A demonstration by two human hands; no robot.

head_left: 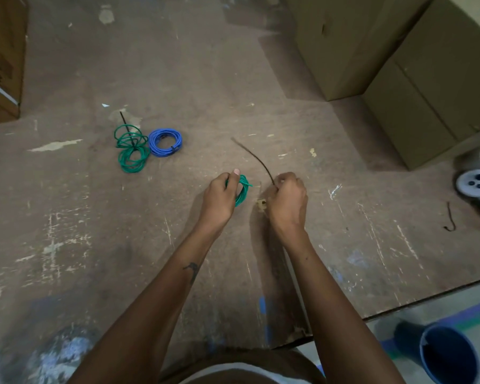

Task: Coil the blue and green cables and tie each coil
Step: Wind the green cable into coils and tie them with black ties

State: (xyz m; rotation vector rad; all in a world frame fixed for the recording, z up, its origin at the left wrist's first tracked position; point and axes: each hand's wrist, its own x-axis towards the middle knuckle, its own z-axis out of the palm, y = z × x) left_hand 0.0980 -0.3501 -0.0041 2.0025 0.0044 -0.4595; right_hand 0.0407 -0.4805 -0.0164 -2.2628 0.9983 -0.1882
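Scuffed brown table (178, 79), cardboard boxes (399, 65) behind

Scuffed brown work surface (178, 79) bearing cardboard boxes (399, 65) far right and another box (0, 56) far left, a white game controller (475, 187) at right edge, blue bucket (446, 353) below.

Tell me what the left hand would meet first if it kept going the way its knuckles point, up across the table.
Nothing close: past the left hand and its green coil lies bare table. The blue coil sits off to the left; depth is uncertain.
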